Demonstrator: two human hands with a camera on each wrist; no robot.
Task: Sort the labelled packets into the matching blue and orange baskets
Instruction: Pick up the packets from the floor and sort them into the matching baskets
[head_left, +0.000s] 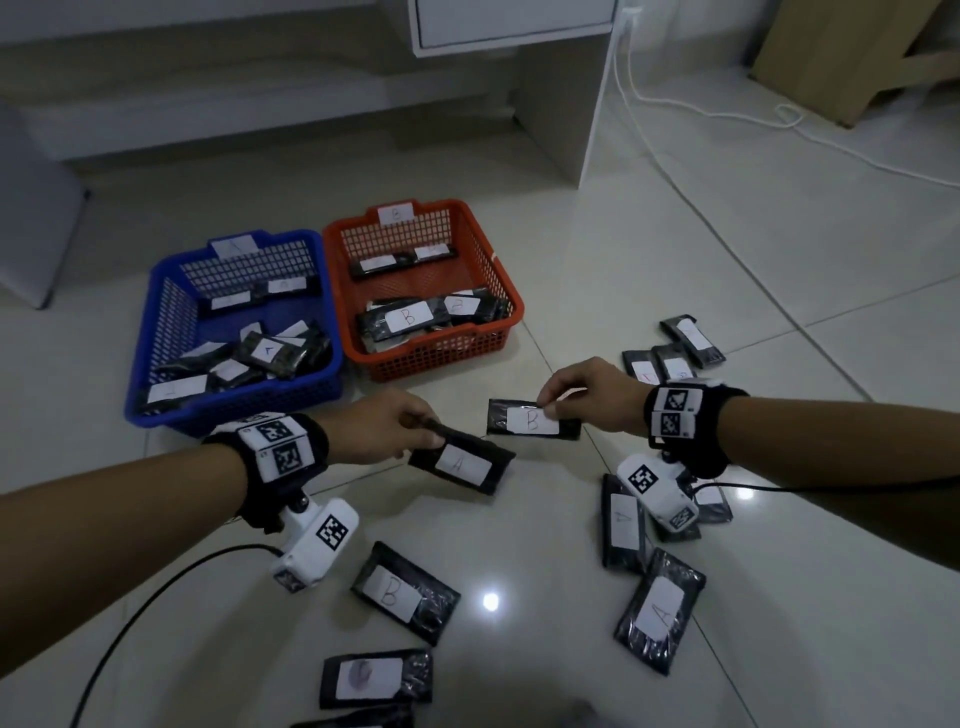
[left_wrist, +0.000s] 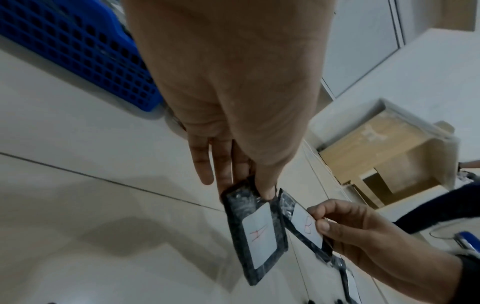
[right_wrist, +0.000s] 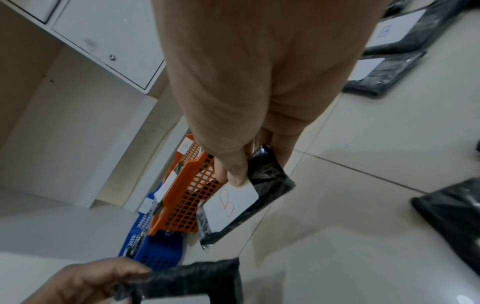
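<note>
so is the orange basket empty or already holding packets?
Holding packets. The orange basket has black packets inside, two front labels reading B.

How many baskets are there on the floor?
2. The blue basket, tagged A, sits on the left; the orange basket, tagged B, stands right beside it. Both already hold packets. Nothing suggests a hidden third.
</note>
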